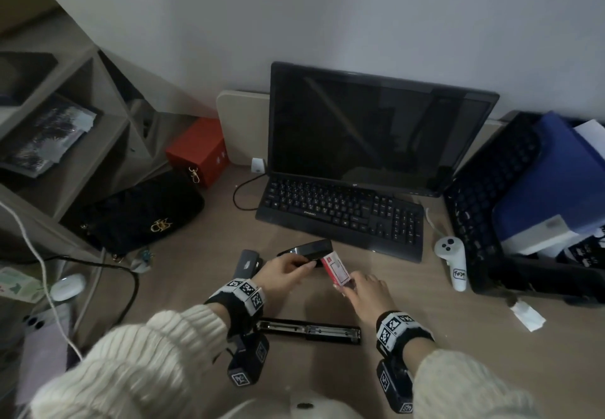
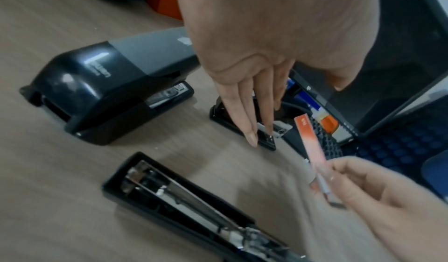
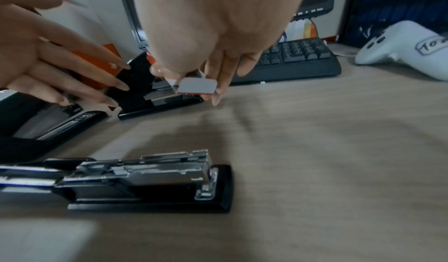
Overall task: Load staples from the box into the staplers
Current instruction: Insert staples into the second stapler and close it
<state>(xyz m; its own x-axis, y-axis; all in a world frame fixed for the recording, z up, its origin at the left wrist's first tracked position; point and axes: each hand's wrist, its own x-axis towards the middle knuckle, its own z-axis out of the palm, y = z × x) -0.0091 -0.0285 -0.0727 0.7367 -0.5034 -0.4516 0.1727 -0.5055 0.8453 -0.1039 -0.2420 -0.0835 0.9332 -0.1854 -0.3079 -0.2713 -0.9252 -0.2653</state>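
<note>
Nearest the head camera: opened stapler [image 1: 311,331] flat on the desk [image 1: 458,336], long axis left-right, metal magazine exposed. Right hand [image 1: 368,294] pinches the red staple box [image 1: 337,271], long axis pointing away toward the keyboard [image 1: 340,214]; print on the box unreadable. Left hand [image 1: 284,274], fingers straight, touches the middle stapler [image 1: 307,250], lid raised. Third stapler [image 2: 116,86] lies closed to the left. Keyboard reads "PASON". Handwritten label on the white controller [image 1: 453,259] not legible.

Dim, soft shadows, blurred wrist views
</note>
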